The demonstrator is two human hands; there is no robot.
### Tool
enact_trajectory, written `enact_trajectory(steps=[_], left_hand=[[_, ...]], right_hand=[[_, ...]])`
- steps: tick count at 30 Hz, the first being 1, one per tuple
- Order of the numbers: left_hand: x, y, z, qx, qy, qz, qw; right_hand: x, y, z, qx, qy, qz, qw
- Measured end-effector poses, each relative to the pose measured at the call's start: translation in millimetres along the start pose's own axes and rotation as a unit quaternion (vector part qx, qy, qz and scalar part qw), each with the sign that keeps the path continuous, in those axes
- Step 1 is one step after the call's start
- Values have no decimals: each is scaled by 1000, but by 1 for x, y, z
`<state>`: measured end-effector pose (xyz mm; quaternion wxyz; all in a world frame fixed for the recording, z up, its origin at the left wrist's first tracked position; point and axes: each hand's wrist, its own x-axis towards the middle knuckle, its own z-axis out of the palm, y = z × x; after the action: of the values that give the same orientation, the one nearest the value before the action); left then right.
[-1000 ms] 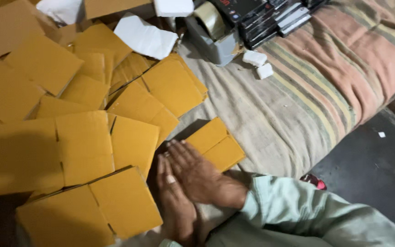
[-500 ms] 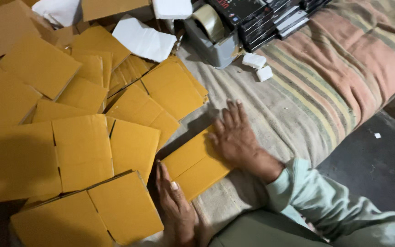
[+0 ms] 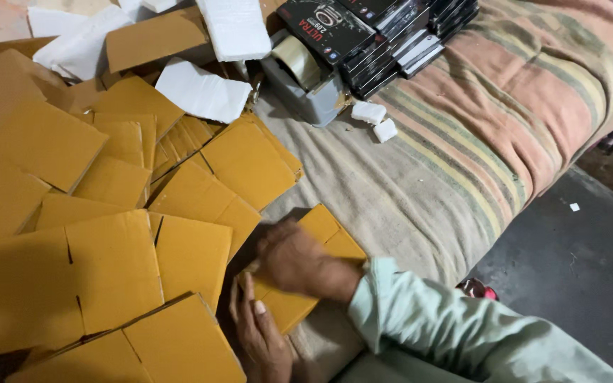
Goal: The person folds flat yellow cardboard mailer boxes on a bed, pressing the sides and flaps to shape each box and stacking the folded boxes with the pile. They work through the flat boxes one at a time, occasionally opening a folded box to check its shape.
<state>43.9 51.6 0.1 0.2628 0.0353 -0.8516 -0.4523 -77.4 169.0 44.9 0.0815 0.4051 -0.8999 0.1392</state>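
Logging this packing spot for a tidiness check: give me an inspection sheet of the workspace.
Surface: striped blanket, partly bare.
Job's things: flat cardboard piece under both hands.
Clutter: loose cardboard sheets, white foam pieces, tape dispenser, stacked black boxes.
Hands: right hand flat on the piece, blurred; left hand at its near edge.
Cables: nothing seen.
Surroundings: dark floor on the right.

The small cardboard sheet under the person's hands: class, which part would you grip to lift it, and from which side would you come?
Probably grip the far right corner of the small cardboard sheet. It lies flat on the striped blanket, and that corner is bare, with open cloth beside it, so come from the right. The right hand presses its middle, the left hand lies at its near-left edge, and overlapping cardboard pieces crowd its left.
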Motion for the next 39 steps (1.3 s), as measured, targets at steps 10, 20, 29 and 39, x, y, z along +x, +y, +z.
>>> enact_trajectory(steps=[10,20,29,39], left_hand=[[15,30,-15,248,-142,-52,957],[26,48,-20,288,-112,58,949],[21,52,-8,304,-186,199,913],[19,61,-13,476,-313,120,813]], right_hand=[[-32,-9,-31,-77,-31,119,989],[-73,31,-25,-55,38,189,980],[-98,5,-50,-22,9,-18,1000],[-95,-8,-55,18,-43,-5,999]])
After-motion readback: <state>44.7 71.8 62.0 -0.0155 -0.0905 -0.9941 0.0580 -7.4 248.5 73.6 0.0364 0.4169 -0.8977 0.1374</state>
